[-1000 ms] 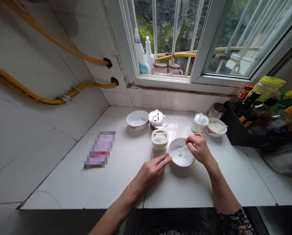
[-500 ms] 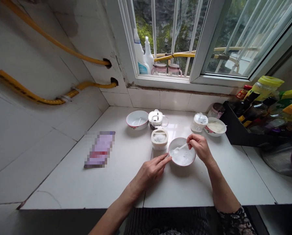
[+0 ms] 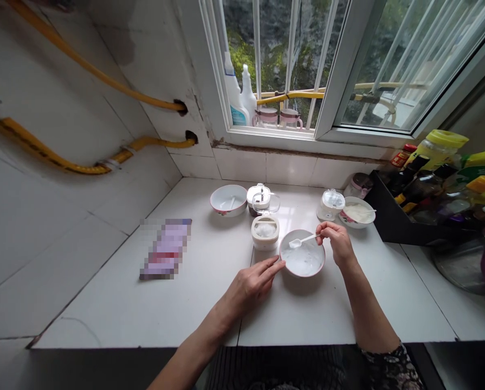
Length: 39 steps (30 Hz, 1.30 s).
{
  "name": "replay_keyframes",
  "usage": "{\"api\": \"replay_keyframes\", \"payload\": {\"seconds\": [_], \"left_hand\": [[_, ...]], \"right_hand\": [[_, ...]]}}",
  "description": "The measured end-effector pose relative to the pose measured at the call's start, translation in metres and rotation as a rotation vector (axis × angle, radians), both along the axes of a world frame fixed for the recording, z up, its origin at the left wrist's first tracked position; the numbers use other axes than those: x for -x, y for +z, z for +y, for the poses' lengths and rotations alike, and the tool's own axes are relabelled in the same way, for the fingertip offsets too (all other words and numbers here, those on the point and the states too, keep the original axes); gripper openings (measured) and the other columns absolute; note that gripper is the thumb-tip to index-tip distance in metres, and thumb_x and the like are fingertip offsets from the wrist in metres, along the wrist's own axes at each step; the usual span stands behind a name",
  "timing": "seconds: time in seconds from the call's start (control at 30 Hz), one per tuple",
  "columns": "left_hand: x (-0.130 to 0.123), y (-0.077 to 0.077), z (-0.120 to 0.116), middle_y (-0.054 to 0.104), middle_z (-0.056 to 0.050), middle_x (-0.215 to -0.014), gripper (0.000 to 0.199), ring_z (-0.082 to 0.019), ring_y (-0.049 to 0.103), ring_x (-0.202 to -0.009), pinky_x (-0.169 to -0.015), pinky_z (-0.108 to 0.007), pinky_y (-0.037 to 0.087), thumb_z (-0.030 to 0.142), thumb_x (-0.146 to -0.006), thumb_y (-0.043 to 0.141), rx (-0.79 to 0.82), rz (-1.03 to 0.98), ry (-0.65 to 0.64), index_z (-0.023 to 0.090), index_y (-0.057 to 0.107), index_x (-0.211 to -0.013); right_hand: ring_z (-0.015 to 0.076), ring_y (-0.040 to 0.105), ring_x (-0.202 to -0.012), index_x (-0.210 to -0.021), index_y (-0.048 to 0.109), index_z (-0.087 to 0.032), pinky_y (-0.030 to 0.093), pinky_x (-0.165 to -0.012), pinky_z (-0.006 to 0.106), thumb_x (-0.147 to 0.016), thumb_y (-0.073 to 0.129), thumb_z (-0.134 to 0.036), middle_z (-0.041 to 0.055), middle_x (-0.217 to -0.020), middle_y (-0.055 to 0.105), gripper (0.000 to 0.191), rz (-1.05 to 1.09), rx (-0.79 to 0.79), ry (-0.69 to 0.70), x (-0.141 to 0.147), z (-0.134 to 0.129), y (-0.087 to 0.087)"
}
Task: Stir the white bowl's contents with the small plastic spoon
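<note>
My right hand (image 3: pixel 335 241) pinches the handle end of a small white spoon (image 3: pixel 303 240), held over a bowl (image 3: pixel 303 263). The bowl is white with a pink rim and has white stuff spread in its bottom. My left hand (image 3: pixel 257 280) rests at the bowl's left side, fingers stretched out, fingertips touching its rim. Just behind those fingers stands an open seasoning jar (image 3: pixel 265 232) with white grains inside. A second jar (image 3: pixel 260 198) with a raised clear lid is behind it, beside an upright white bowl (image 3: pixel 228 200) with something pale in it.
Back right are a lidded jar (image 3: pixel 330 205) and a bowl of white powder (image 3: pixel 356 212) with a spoon. A black bin of bottles (image 3: pixel 405 216) stands against the right side. A blurred purple packet (image 3: pixel 167 249) lies on the left of the counter (image 3: pixel 116 309). The window (image 3: pixel 283 65) is behind.
My right hand has lifted the spoon out of the white stuff and drawn it slightly to the right. My left hand has stayed at the bowl's rim.
</note>
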<state>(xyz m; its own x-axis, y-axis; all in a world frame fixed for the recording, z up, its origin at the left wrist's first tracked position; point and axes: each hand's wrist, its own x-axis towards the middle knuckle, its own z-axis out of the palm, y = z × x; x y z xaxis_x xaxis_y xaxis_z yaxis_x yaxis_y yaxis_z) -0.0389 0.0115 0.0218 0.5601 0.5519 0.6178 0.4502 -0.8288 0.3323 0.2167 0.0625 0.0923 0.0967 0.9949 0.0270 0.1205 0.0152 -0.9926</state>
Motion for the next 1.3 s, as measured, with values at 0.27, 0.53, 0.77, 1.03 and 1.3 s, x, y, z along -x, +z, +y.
{"api": "replay_keyframes", "payload": {"seconds": [0.27, 0.53, 0.77, 1.03, 1.3], "left_hand": [[-0.001, -0.002, 0.001, 0.066, -0.013, -0.13, 0.053, -0.021, 0.069, -0.113, -0.087, -0.034, 0.064, 0.002, -0.094, 0.043, -0.007, -0.006, 0.001, 0.019, 0.048, -0.144], [-0.001, -0.001, 0.001, 0.068, -0.013, -0.126, 0.047, -0.021, 0.071, -0.109, -0.085, -0.033, 0.064, 0.003, -0.095, 0.043, -0.032, -0.003, 0.016, 0.017, 0.053, -0.138], [0.0, -0.001, 0.0, 0.067, -0.013, -0.128, 0.05, -0.021, 0.07, -0.111, -0.086, -0.033, 0.064, 0.002, -0.094, 0.042, -0.015, 0.005, 0.009, 0.018, 0.051, -0.141], [0.001, 0.001, 0.0, 0.066, -0.013, -0.129, 0.049, -0.021, 0.069, -0.113, -0.087, -0.035, 0.064, 0.003, -0.095, 0.042, -0.005, 0.008, -0.008, 0.017, 0.051, -0.141], [0.001, 0.0, 0.0, 0.066, -0.014, -0.129, 0.048, -0.022, 0.068, -0.114, -0.089, -0.035, 0.064, 0.003, -0.095, 0.042, -0.001, 0.021, -0.007, 0.016, 0.051, -0.141]], "right_hand": [[0.0187, 0.063, -0.067, -0.081, 0.06, -0.022, 0.05, -0.074, 0.035, -0.081, 0.053, -0.031, 0.0008, -0.065, 0.066, 0.012, -0.027, -0.232, -0.069, 0.021, -0.004, -0.001], [0.0185, 0.065, -0.077, -0.091, 0.063, -0.024, 0.036, -0.103, 0.043, -0.093, 0.045, -0.013, 0.0014, -0.08, 0.073, 0.021, -0.661, -0.768, 0.069, 0.049, -0.017, 0.002], [0.0182, 0.065, -0.072, -0.09, 0.062, -0.024, 0.039, -0.102, 0.044, -0.092, 0.048, -0.014, -0.001, -0.078, 0.074, 0.017, -0.554, -0.8, -0.082, 0.036, -0.018, 0.003], [0.0178, 0.06, -0.062, -0.078, 0.06, -0.023, 0.039, -0.1, 0.045, -0.083, 0.046, -0.012, -0.0036, -0.06, 0.065, 0.019, -0.72, -0.501, 0.046, 0.003, -0.01, -0.002], [0.0179, 0.063, -0.07, -0.091, 0.065, -0.021, 0.037, -0.099, 0.045, -0.09, 0.044, -0.006, 0.002, -0.075, 0.074, 0.026, -0.782, -0.474, 0.321, 0.006, -0.013, 0.0]]}}
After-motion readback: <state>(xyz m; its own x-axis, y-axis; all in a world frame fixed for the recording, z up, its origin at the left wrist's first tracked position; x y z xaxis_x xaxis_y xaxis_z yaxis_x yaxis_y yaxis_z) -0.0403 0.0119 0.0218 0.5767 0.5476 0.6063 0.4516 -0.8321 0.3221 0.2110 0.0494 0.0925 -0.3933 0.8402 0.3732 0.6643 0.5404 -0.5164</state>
